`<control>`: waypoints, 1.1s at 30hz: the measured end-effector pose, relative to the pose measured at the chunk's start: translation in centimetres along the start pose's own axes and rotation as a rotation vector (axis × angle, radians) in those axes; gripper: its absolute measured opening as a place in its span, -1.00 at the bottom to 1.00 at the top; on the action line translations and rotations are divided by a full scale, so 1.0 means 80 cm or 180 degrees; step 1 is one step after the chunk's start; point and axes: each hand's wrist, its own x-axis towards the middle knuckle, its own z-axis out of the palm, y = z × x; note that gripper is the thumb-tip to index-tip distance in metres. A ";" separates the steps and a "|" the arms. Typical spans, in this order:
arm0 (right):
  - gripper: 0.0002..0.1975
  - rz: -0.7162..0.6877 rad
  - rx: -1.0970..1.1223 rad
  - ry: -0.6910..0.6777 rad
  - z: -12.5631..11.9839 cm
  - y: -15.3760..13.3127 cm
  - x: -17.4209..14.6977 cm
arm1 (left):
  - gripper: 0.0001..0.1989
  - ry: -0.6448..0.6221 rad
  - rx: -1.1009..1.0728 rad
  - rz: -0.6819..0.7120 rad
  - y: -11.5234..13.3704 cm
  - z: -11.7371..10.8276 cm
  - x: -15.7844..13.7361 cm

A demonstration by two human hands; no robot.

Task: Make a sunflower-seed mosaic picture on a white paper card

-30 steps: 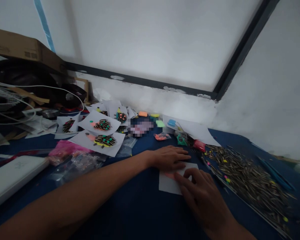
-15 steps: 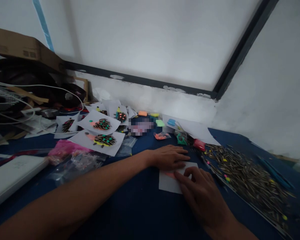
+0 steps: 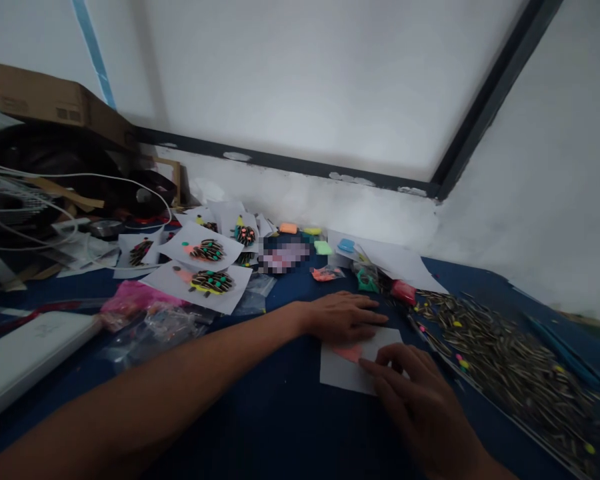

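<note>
My left hand [image 3: 344, 318] lies flat, palm down, over the upper edge of a small white paper sheet [image 3: 344, 380], its fingers stretched to the right. A flat coral-pink patch of modelling clay [image 3: 349, 353] sticks to this sheet, partly below my left hand. My right hand [image 3: 420, 393] is at the sheet's right side, with thumb and index finger bent toward each other in a pinch. Its foremost fingertip touches the right edge of the clay or rests just beside it. Whether anything is between those fingertips is hidden.
A wide heap of striped seeds [image 3: 510, 360] spreads at the right. Paper sheets with seed-and-clay hedgehogs [image 3: 211, 280] lie at the left, near plastic bags [image 3: 153, 333] and a white device [image 3: 35, 353]. Clay packets, including a red one [image 3: 403, 291], stand along the back by the wall.
My right hand has shifted slightly right and down across the sheet, uncovering more of the coral clay. My left hand stays flat on the paper. The whole view has moved a little.
</note>
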 end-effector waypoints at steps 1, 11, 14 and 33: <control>-0.72 -0.0018 -0.0003 -0.0007 0.000 0.000 0.000 | -0.55 0.0007 0.0001 0.0010 0.000 -0.001 0.000; -0.70 -0.0092 -0.0330 -0.0208 0.003 0.004 -0.003 | -0.60 -0.0151 0.0099 -0.0052 0.002 -0.003 0.001; -0.69 0.0012 -0.0389 -0.0260 0.006 0.006 -0.004 | -0.58 -0.0110 0.0066 -0.0108 0.001 0.000 0.002; -0.70 -0.0103 -0.0603 -0.0345 0.008 0.012 -0.009 | -0.58 -0.0033 0.0131 -0.0029 -0.001 0.002 0.001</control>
